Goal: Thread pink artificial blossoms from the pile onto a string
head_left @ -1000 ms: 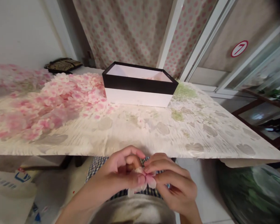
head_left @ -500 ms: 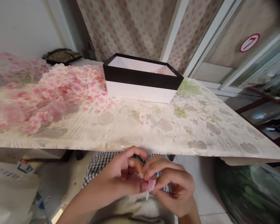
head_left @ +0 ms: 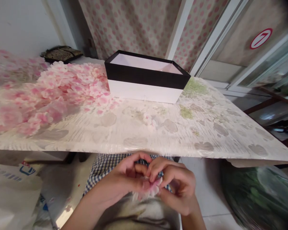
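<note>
Over my lap, below the table's near edge, both hands meet around pale pink artificial flower petals (head_left: 153, 189). My left hand (head_left: 132, 177) pinches the petals between thumb and curled fingers. From the other side, my right hand (head_left: 176, 182) grips the petals' edge with its fingertips. The fingers hide part of the petals. Across the left of the table spreads a large heap of pink and white petals (head_left: 69, 86). Beside the heap stands an open box (head_left: 144, 91), white with a black rim band; its contents are mostly out of sight.
A patterned cloth covers the table (head_left: 124, 131). Green bits (head_left: 194, 88) lie right of the box, and a dark patterned pouch (head_left: 62, 54) sits at the back left. A paper bag (head_left: 12, 195) is at lower left, a green plastic-wrapped bundle (head_left: 259, 195) at lower right.
The petals between my fingers show more spread out than before. Both hands have shifted slightly, the right one a little to the left. The view has tilted slightly.
</note>
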Demonstrator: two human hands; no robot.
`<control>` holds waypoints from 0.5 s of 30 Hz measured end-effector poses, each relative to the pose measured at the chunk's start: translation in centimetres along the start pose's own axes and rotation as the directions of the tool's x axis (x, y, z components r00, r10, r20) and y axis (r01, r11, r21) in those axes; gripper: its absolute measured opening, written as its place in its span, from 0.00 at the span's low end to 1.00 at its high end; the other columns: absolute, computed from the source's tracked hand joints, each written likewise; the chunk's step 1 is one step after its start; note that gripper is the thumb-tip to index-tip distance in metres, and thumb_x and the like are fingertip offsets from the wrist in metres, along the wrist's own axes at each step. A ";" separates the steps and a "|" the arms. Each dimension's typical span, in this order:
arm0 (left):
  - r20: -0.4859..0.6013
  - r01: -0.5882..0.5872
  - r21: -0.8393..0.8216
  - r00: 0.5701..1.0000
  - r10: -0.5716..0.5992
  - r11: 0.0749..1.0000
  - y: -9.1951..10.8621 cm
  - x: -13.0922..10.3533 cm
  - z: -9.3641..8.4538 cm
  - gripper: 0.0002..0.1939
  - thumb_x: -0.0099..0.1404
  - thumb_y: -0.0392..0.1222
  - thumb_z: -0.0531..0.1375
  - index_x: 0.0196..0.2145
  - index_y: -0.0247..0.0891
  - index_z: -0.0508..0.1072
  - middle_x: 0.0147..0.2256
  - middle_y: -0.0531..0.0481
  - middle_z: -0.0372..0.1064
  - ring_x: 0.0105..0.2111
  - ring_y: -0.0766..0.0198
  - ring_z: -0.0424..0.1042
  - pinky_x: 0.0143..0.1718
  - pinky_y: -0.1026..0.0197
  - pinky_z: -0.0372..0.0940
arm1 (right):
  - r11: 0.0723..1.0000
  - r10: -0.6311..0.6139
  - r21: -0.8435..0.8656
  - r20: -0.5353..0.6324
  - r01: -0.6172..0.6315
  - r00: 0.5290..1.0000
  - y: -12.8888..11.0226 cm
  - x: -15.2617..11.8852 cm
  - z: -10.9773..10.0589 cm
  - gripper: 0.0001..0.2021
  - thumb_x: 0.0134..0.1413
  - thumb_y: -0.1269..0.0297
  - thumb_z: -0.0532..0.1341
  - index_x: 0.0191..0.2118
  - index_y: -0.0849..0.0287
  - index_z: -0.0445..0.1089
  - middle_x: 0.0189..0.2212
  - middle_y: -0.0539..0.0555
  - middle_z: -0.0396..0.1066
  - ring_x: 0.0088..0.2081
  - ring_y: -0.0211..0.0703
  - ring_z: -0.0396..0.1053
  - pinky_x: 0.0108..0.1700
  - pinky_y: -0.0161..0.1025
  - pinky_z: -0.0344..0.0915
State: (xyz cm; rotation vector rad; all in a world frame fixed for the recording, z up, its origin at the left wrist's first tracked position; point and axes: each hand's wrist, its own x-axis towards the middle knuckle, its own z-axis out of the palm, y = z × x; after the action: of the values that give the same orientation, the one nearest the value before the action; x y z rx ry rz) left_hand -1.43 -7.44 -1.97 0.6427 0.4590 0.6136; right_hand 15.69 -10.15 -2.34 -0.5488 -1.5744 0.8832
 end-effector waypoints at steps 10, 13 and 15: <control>-0.003 0.029 -0.008 1.000 -0.029 1.000 0.0 0.1 0.0 0.22 0.50 0.34 0.72 0.41 0.37 0.69 0.26 0.52 0.72 0.22 0.70 0.69 0.19 0.73 0.65 | 0.999 0.034 0.003 0.010 -0.034 0.999 0.4 0.1 0.0 0.11 0.44 0.82 0.61 0.28 0.56 0.67 0.30 0.50 0.71 0.32 0.40 0.72 0.37 0.43 0.72; -0.019 0.006 0.046 1.000 -0.006 0.999 0.1 -0.1 0.0 0.21 0.51 0.34 0.71 0.41 0.38 0.68 0.26 0.53 0.71 0.21 0.71 0.68 0.20 0.73 0.64 | 1.000 0.021 0.004 0.002 -0.021 1.000 0.3 0.2 0.2 0.11 0.45 0.81 0.60 0.28 0.55 0.66 0.30 0.50 0.71 0.33 0.41 0.72 0.37 0.44 0.72; -0.009 -0.016 0.073 1.000 0.016 0.997 0.1 -0.3 -0.1 0.20 0.53 0.33 0.71 0.41 0.37 0.68 0.27 0.53 0.71 0.21 0.73 0.67 0.21 0.73 0.62 | 1.000 0.009 0.008 0.007 -0.009 1.000 0.2 0.3 0.3 0.11 0.46 0.81 0.60 0.28 0.55 0.66 0.29 0.50 0.71 0.33 0.41 0.72 0.37 0.44 0.73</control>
State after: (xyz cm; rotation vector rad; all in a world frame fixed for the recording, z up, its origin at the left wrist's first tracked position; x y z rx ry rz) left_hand -1.77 -7.50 -1.90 0.7135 0.4871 0.6177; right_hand 15.31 -9.87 -2.30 -0.5483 -1.5747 0.8986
